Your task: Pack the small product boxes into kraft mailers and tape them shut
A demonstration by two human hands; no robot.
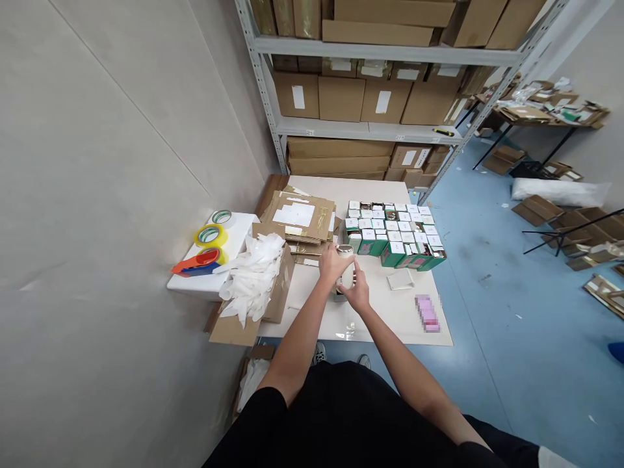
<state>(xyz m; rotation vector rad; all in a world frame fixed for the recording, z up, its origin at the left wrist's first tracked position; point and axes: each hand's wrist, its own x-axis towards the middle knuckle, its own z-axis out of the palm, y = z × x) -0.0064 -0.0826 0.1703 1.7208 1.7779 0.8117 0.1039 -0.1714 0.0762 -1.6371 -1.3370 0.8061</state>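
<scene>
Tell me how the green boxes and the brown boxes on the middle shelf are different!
The green boxes have white tops; the brown boxes show cardboard, some with white labels. The green boxes look much smaller than the front brown boxes. The green boxes stand on the table; the brown boxes stand on the shelf. Both groups are packed close together.

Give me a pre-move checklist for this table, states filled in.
1. Left hand on container: ok, near its silver top.
2. Right hand on container: ok, at its lower side.
3. Container base properly seated: cannot tell, the hands partly hide it.
4. Green boxes clear of both hands: ok, grouped beyond them.
5. White wraps inside carton: not ok, spilling over the rim.
6. Tape dispenser clear of both hands: ok, off to the left.
</scene>
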